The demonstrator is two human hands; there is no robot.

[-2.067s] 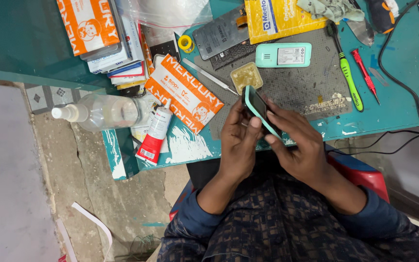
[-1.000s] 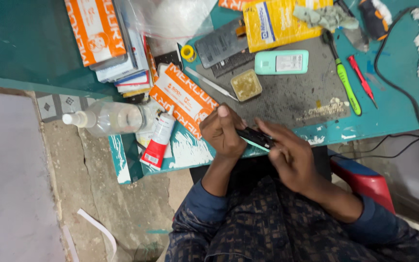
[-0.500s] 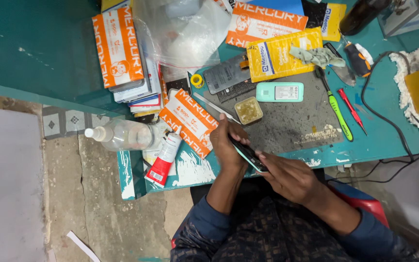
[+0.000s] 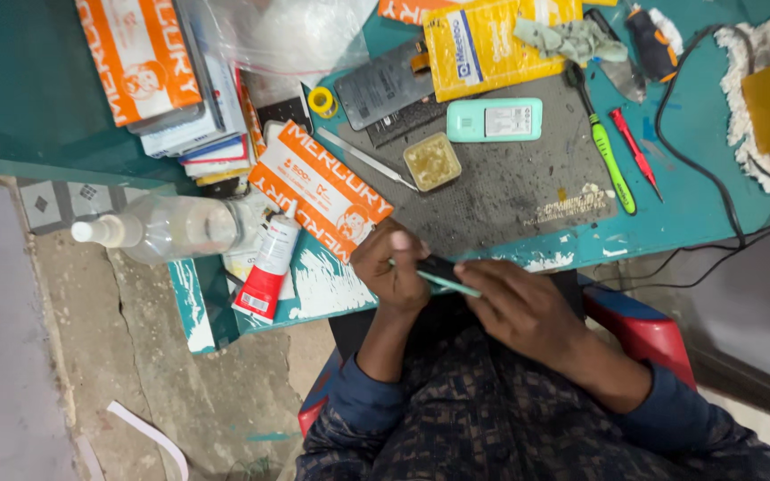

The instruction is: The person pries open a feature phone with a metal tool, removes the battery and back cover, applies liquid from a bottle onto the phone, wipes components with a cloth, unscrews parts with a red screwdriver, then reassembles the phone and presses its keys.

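phone (image 4: 443, 274): held edge-on between both hands, just off the desk (image 4: 28, 80) edge, over the lap
long axis: runs left-right, tipped a bit down toward the right hand
left hand (image 4: 394, 272): fingers curled shut round the phone's left end
right hand (image 4: 519, 307): fingers pinched on the right end
nearby: grey mat (image 4: 510, 183), orange box (image 4: 323, 191)

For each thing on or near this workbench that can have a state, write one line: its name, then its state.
Phone: held edge-on between both hands.
Left hand: gripping the phone.
Right hand: gripping the phone.
Clear bottle: lying on its side, capped.
Red and white tube: lying flat, capped.
Mint green device: lying flat on the grey mat.
Green screwdriver: lying unused.
Small square tin: open.
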